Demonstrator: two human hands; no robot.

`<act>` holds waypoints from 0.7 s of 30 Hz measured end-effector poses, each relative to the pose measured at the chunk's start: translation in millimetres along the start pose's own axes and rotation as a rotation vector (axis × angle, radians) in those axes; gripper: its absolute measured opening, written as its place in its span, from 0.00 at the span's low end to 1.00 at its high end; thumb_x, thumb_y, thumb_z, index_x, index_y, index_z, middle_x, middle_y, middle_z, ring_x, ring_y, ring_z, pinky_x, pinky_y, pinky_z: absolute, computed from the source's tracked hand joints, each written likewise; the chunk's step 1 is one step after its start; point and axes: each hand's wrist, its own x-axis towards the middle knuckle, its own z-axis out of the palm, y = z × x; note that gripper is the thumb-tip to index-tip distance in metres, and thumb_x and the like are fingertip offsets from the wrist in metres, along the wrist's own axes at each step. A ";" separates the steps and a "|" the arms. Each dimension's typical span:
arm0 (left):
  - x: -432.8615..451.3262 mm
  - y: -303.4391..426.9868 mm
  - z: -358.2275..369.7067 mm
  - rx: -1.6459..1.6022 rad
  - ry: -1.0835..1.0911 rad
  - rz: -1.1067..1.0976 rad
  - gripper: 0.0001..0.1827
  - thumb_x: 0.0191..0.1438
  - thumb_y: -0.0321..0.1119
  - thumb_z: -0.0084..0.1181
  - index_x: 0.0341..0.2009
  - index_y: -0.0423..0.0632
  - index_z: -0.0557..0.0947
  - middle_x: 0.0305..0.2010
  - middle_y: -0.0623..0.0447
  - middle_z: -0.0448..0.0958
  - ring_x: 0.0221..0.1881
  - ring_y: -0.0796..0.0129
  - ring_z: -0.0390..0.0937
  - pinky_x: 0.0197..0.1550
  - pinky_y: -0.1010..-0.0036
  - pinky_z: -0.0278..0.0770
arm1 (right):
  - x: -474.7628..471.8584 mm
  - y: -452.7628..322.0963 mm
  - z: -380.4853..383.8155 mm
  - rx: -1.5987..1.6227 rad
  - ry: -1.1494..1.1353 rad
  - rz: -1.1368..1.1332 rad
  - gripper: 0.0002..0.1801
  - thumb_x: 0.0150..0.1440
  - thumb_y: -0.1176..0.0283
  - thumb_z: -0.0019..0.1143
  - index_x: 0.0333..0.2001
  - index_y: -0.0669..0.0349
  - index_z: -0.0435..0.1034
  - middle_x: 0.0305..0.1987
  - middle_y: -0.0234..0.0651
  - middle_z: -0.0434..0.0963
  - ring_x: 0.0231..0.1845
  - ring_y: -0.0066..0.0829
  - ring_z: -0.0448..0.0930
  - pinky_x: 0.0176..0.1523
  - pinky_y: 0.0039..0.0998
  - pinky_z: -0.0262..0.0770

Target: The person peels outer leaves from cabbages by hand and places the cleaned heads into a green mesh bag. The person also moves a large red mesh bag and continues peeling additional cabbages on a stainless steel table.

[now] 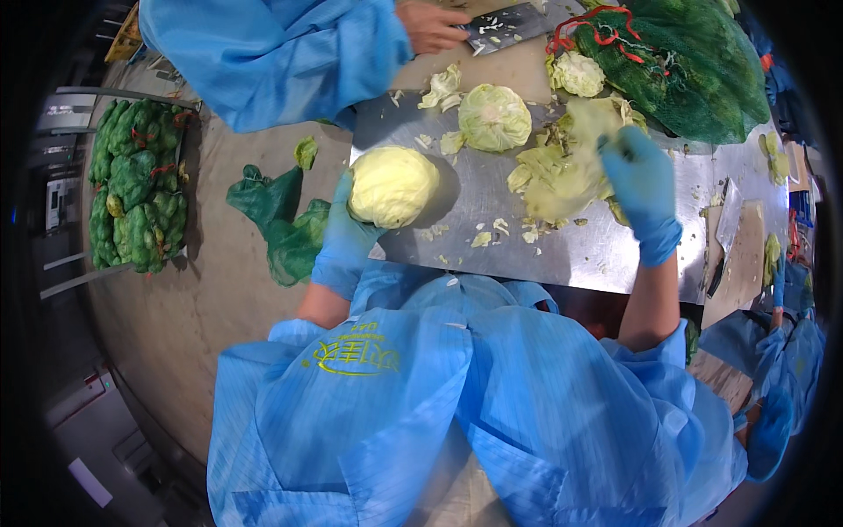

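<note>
My left hand [349, 227], in a blue glove, holds a pale, smooth cabbage head [393, 187] over the left part of the steel table [428, 253]. On the right, my gloved right hand [635, 171] is raised beside a blurred cabbage leaf [586, 132]; whether the fingers grip it is unclear. Loose outer leaves [546, 174] lie below and left of that hand. Another cabbage head [494, 117] rests between my hands, farther back. A smaller cabbage [577, 74] sits beside a green mesh sack [698, 72] with red ties.
Across the table, a co-worker's hand [431, 26] holds a cleaver [507, 27] above a cutting board [520, 69]. A knife [728, 217] lies on another board [744, 263] at right. Filled mesh sacks [135, 184] and a loose green net [280, 217] are at left.
</note>
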 end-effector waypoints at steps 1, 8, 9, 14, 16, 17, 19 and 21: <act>0.5 -1.6 -0.4 -0.056 -0.023 -0.049 0.31 0.57 0.56 0.44 0.60 0.52 0.64 0.63 0.47 0.62 0.61 0.51 0.62 0.58 0.50 0.64 | 10.7 10.2 -6.2 0.040 0.044 0.044 0.15 0.52 0.59 0.51 0.28 0.60 0.70 0.27 0.47 0.74 0.31 0.48 0.75 0.35 0.41 0.69; -6.6 -13.2 18.1 -0.080 -0.152 0.047 0.34 0.57 0.55 0.46 0.62 0.48 0.61 0.63 0.46 0.62 0.62 0.52 0.61 0.60 0.50 0.63 | 44.4 43.1 -11.3 -0.474 0.009 0.105 0.25 0.52 0.46 0.49 0.28 0.60 0.71 0.30 0.47 0.76 0.34 0.48 0.76 0.38 0.41 0.69; -7.3 -12.6 14.5 -0.028 -0.148 0.089 0.34 0.57 0.54 0.46 0.62 0.48 0.61 0.63 0.46 0.62 0.63 0.52 0.61 0.61 0.51 0.62 | 42.6 34.0 -23.0 -0.385 0.099 0.126 0.27 0.50 0.44 0.51 0.30 0.60 0.73 0.30 0.47 0.76 0.34 0.48 0.76 0.38 0.38 0.70; -16.8 -14.0 14.8 0.023 -0.183 0.178 0.35 0.56 0.52 0.50 0.62 0.45 0.59 0.63 0.45 0.61 0.63 0.54 0.60 0.63 0.55 0.59 | 25.9 0.8 -51.4 -0.082 0.369 0.129 0.20 0.52 0.52 0.55 0.33 0.60 0.76 0.32 0.40 0.78 0.31 0.35 0.78 0.37 0.30 0.70; -17.6 -17.9 10.1 0.029 -0.194 0.199 0.36 0.56 0.52 0.50 0.62 0.44 0.59 0.63 0.45 0.61 0.63 0.53 0.60 0.63 0.55 0.59 | 4.8 -31.5 -38.5 0.332 0.144 0.109 0.14 0.53 0.62 0.57 0.35 0.61 0.76 0.33 0.36 0.79 0.32 0.26 0.77 0.38 0.27 0.71; -20.0 -17.9 14.0 0.038 -0.221 0.194 0.36 0.55 0.51 0.51 0.62 0.44 0.59 0.63 0.45 0.60 0.63 0.53 0.59 0.63 0.55 0.59 | -6.7 -33.0 -21.7 0.627 0.000 -0.067 0.13 0.52 0.66 0.57 0.38 0.62 0.75 0.35 0.35 0.80 0.36 0.25 0.78 0.42 0.26 0.72; -24.8 -22.0 22.1 0.053 -0.265 0.200 0.37 0.55 0.51 0.52 0.63 0.44 0.58 0.64 0.45 0.60 0.63 0.53 0.59 0.63 0.56 0.59 | -25.7 -61.2 20.0 0.563 -0.146 -0.191 0.24 0.52 0.63 0.57 0.51 0.63 0.68 0.51 0.45 0.74 0.50 0.32 0.76 0.54 0.30 0.70; -30.8 -25.0 35.0 0.120 -0.311 0.225 0.37 0.55 0.50 0.52 0.63 0.43 0.57 0.63 0.45 0.60 0.63 0.54 0.60 0.63 0.57 0.60 | -35.3 -65.4 64.3 0.462 -0.195 -0.280 0.36 0.52 0.57 0.58 0.60 0.63 0.57 0.61 0.51 0.63 0.60 0.43 0.67 0.60 0.35 0.63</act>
